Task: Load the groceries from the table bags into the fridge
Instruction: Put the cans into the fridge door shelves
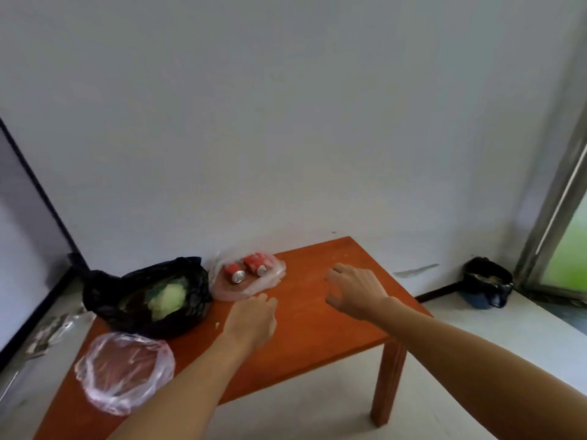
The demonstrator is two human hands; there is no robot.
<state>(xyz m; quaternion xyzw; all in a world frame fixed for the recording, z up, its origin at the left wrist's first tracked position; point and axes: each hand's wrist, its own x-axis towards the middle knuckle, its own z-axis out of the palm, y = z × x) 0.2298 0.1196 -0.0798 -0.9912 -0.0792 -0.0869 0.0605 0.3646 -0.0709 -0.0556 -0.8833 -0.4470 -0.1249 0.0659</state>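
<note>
two red cans (235, 272) lie on their sides in the clear bag (273, 275) at the desk's (317, 331) far edge, tops toward the left grip (251, 315) just short of them, loosely curled, empty; the right grip (352, 290), fingers spread, stands farther off.

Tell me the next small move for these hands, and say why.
Probably: ease the left hand forward into the clear bag and grip the nearer red can. Both hands hold nothing, the left hand's fingertips are right at that bag's edge, and this can and a second can lie exposed in it on the table. The right hand hovers open, farther off.
</note>
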